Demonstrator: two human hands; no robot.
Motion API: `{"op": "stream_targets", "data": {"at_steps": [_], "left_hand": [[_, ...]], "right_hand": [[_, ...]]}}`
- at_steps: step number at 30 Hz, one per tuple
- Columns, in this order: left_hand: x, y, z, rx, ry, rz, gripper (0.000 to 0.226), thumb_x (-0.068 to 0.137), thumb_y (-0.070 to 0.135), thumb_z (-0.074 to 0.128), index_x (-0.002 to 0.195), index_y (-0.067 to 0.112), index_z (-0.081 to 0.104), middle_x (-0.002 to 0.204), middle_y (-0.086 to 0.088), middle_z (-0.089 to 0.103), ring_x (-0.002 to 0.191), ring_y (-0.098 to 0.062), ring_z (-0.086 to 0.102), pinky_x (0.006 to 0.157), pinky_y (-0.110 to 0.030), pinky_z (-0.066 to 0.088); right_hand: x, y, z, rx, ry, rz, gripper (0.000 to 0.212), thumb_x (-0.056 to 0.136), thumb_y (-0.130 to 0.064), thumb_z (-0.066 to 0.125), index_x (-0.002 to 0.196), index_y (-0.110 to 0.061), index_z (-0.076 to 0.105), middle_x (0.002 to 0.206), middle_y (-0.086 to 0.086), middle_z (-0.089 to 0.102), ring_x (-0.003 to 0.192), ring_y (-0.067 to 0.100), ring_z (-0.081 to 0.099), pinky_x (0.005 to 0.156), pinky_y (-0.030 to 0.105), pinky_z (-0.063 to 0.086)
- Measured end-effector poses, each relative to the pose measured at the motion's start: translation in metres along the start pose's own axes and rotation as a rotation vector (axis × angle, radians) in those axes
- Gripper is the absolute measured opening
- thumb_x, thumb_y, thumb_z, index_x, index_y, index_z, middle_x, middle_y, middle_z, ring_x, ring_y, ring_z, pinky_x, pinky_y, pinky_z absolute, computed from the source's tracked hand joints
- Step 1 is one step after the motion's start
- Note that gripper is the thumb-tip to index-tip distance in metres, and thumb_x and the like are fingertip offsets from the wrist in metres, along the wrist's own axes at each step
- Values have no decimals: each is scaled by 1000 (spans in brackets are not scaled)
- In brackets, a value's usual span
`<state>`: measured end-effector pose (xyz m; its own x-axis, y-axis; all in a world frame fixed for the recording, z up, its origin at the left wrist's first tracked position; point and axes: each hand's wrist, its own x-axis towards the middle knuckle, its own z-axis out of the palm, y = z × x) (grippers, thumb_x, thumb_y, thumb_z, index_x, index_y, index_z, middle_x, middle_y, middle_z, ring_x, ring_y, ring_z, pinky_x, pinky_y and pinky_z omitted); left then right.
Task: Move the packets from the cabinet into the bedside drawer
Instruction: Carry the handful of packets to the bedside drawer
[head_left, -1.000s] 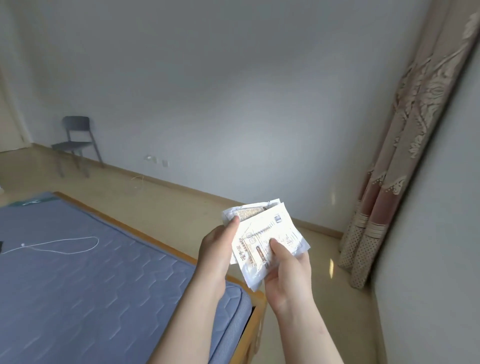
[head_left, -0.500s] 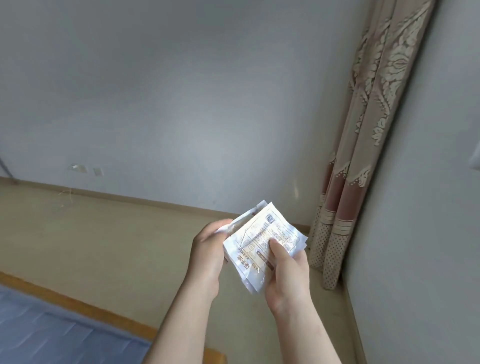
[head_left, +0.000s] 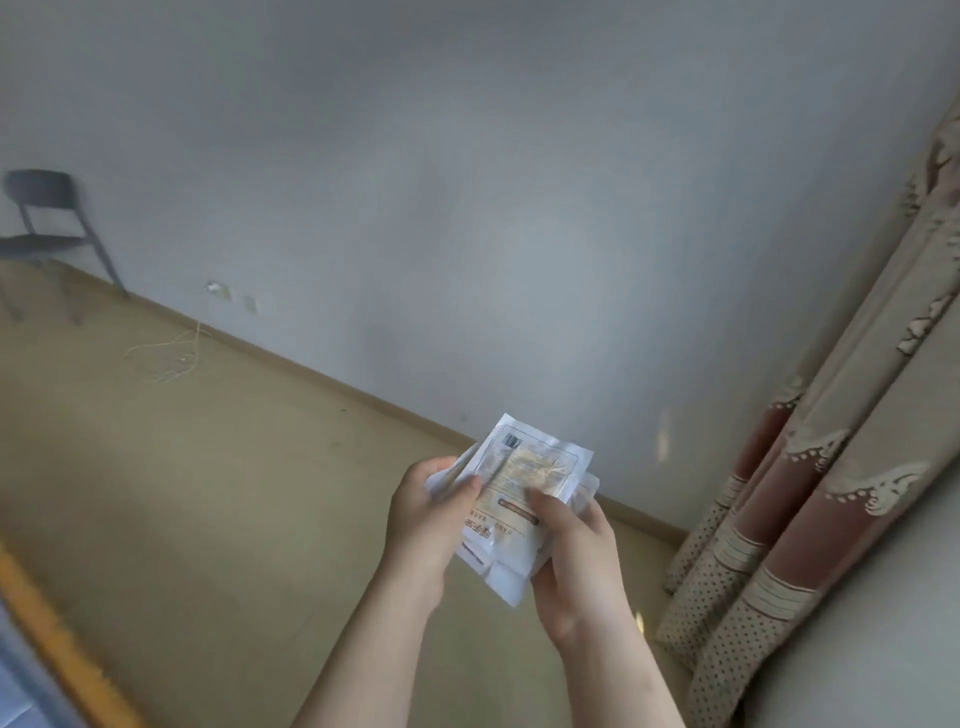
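Packets (head_left: 524, 483) in a small white stack are being held in mid-air above the tan floor (head_left: 218, 499) by both hands, the left hand (head_left: 426, 525) pinching their left edge, the right hand (head_left: 576, 561) gripping their lower right side, near the curtain (head_left: 810, 499).

The packets (head_left: 524, 499): top one covers the rest, count unclear, small print blurred. Left hand (head_left: 426, 525) and right hand (head_left: 576, 561): fingertips hidden behind the stack, both forearms cut by bottom edge. Chair (head_left: 47, 228) blurred, cut at left edge. Bed frame (head_left: 47, 623): only a corner strip shows. Curtain (head_left: 831, 493) cut at right edge.
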<state>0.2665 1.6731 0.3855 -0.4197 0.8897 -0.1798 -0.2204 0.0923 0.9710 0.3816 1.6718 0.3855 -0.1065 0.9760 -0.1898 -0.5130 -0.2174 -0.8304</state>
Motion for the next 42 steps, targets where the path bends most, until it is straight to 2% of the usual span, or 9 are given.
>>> {"op": "stream_targets", "data": {"at_steps": [4,12,16,21,25,29,31,35,42], "left_hand": [[64,2,7,54,14,14,22,88,14,64,109,20,60,95,3,66,80,-11,64,57,-15,48],[230,24,15,134,23,93,12,87,10,61,97,15,64,104,-1,67,94,-16,66,82,-32,53],[318,59,5,250,91,228,28,91,15,56,107,39,54,110,12,54,98,-13,58,77,-25,49],[401,88,-20,279,85,258,41,94,2,43,95,35,67,80,27,67,76,10,62,71,-15,49],[476,96,-41,177,165,143,25,99,33,42,101,29,67,104,4,69,94,-10,65,80,-28,52],[548,117,-53,123,64,99,48,84,67,42,95,27,67,89,-4,62,75,-19,58,68,-24,44],[587,129,-60,2,40,74,66,70,75,53,106,22,65,96,-12,64,83,-29,60,84,-37,48],[647,143,-85,-449,-8,22,69,70,56,70,120,8,63,127,-24,57,121,-42,51,106,-56,32],[714,143,-189,-774,148,165,42,65,30,58,95,5,73,98,-16,68,83,-30,67,71,-37,56]], "right_hand": [[74,2,16,-14,-1,70,22,94,-7,50,113,-5,61,104,16,71,94,31,68,87,46,54],[237,-1,84,-32,10,68,19,93,-5,50,109,-8,59,95,16,70,84,34,69,72,49,57],[321,1,143,-44,-35,85,19,93,-9,53,112,-8,55,104,18,68,93,37,67,74,53,56],[405,20,209,112,-226,264,47,99,-44,33,109,-9,63,96,13,71,80,28,69,55,34,54],[473,39,251,-12,-368,258,41,102,-29,33,90,-12,69,88,5,70,83,17,65,74,32,50],[547,58,291,-247,-504,162,26,97,-10,46,106,-21,67,97,-3,72,90,11,68,78,27,51],[587,59,317,-341,-486,114,24,96,-15,51,112,-29,63,94,-11,71,86,6,69,72,22,52],[658,90,364,-626,-464,22,21,83,-37,60,99,-50,58,108,-8,64,101,19,63,79,35,55],[710,161,474,-684,-638,117,52,76,-30,75,120,-23,47,105,-4,63,90,14,64,73,31,55]]}}
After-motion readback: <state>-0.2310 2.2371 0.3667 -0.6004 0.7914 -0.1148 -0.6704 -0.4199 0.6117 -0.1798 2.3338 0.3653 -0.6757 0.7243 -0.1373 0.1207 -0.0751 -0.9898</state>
